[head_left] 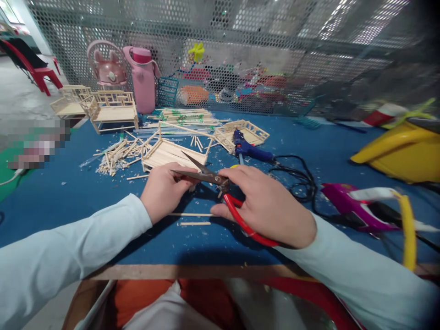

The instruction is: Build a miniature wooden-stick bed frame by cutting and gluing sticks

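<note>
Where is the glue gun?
Just right of centre in the head view: the blue glue gun lies beyond the right hand, by a wooden-stick frame.

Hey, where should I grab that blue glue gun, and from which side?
Probably the blue glue gun's handle, from above and the right: it stretches rightward to the black cord, while the head lies by a wooden stick frame. Your right hand holds scissors, so set those down first.

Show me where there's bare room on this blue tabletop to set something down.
The blue tabletop looks mostly bare between the pale-blue left sleeve and the pale wooden stick offcuts; also between the tangled black cable and yellow plastic object. It's crowded beyond the red-handled metal scissors, with pale wooden stick frames and a dark-blue glue gun.
</note>
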A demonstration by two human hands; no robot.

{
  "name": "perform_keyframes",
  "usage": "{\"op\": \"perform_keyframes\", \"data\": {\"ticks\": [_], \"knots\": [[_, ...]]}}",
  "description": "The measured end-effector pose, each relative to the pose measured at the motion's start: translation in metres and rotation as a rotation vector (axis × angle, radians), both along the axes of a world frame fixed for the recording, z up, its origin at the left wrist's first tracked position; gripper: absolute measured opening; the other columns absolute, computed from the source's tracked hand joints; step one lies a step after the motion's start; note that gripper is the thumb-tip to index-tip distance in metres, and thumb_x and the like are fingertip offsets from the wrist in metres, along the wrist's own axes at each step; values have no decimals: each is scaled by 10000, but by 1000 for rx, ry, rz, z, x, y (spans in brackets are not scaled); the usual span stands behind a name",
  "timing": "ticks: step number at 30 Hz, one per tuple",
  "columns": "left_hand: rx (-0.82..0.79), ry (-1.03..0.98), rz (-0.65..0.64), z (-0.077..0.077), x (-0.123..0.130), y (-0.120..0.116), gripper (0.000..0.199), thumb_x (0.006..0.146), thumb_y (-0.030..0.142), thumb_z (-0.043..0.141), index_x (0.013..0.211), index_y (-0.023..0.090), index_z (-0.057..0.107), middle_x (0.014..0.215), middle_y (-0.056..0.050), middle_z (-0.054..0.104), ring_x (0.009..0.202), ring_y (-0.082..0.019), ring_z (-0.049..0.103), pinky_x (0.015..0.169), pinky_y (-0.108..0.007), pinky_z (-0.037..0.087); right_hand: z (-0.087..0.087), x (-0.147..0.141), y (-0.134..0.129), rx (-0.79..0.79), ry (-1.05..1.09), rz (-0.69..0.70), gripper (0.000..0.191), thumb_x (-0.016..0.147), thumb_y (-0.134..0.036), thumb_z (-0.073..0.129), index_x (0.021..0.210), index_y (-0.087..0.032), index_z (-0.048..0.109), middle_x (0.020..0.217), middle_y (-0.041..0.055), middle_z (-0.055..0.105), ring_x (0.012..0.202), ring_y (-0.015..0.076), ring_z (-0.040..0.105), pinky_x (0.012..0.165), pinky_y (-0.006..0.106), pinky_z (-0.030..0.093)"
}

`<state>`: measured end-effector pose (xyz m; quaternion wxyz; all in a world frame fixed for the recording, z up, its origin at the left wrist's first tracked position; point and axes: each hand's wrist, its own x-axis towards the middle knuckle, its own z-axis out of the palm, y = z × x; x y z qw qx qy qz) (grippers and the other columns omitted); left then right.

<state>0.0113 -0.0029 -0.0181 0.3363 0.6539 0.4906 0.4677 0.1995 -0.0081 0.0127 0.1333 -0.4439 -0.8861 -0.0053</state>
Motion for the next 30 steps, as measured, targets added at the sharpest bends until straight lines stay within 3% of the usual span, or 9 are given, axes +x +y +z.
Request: {"op": "perform_keyframes", "data": {"ticks": [10,30], "knots": [[42,86,-14,-5,-2,0,169,722,104,576,763,159,731,780,-7,708,739,-133,622,732,-222,480,5,-5,-3,-44,-66,-79,518,704,-555,595,1036,-157,572,949,108,609,910,260,573,791,377,456],[120,158,-5,-8,-3,0,177,743,120,562,682,181,716,718,4,668,705,-120,602,727,-211,469,12,-9,-10,-1,-178,-121,534,710,-610,546,996,-159,572,853,98,597,835,252,577,724,346,441]]}}
